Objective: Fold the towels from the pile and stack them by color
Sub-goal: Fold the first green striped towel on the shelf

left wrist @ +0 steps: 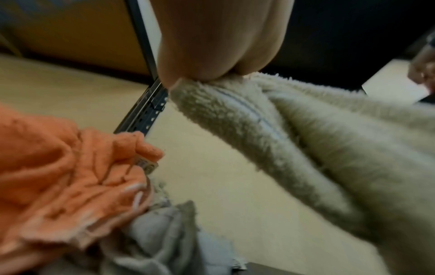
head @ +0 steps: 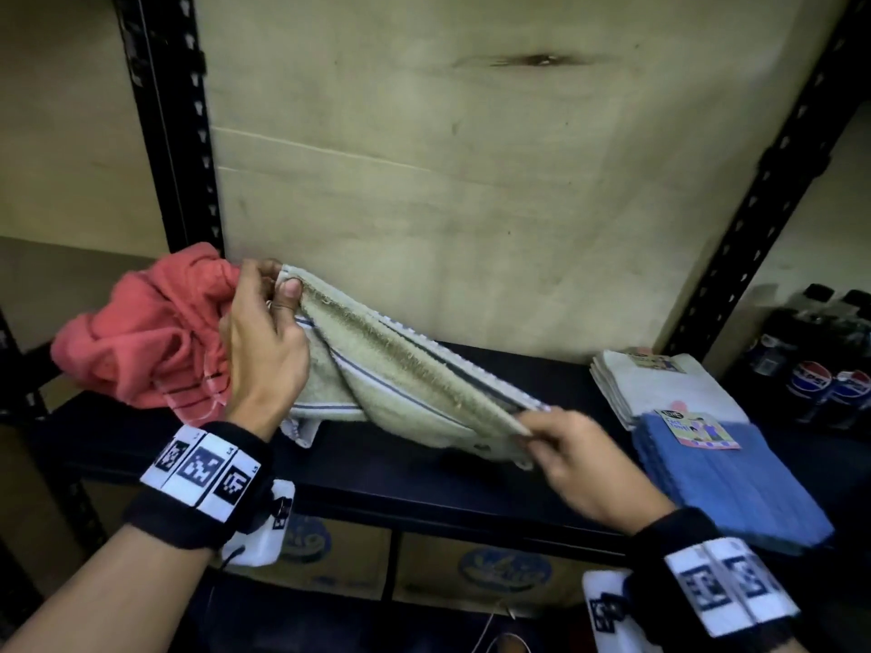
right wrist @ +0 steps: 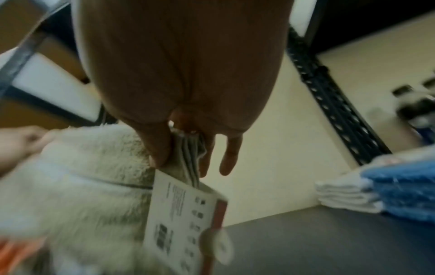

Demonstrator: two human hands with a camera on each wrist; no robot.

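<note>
- Head view: left hand (head: 264, 341) pinched one end of the beige towel (head: 400, 369) at centre left of the frame, thumb on top of the doubled edge. Likely to keep the layers lined up.
- Right hand (head: 570, 454) pinched the other end at lower right centre. Towel was stretched between the two hands as a sagging band, its lower part draping down to the black shelf (head: 471, 468). Tension presumably served to square the fold before laying it down.
- Right wrist view: thumb and fingers (right wrist: 162, 147) clamped the stacked edges; a paper tag (right wrist: 186, 221) hung just below the grip. Two fingers stuck out free.
- Left wrist view: fingertips (left wrist: 188, 74) closed on the terry corner, blue stripe visible along the seam.
- Coral towel (head: 141, 332) lay crumpled at left of the frame, just behind the left hand: unfolded pile, close to reach.
- Folded white stack (head: 660, 384) and folded blue stack (head: 726, 483) sat at right, touching or overlapping, each with a label on top. Colours were kept separate per task.
- No beige stack in view yet; judged the fold mid-way, drop spot undecided.
- Pepsi bottles (head: 829, 384) stood at far right, beyond the stacks.
</note>
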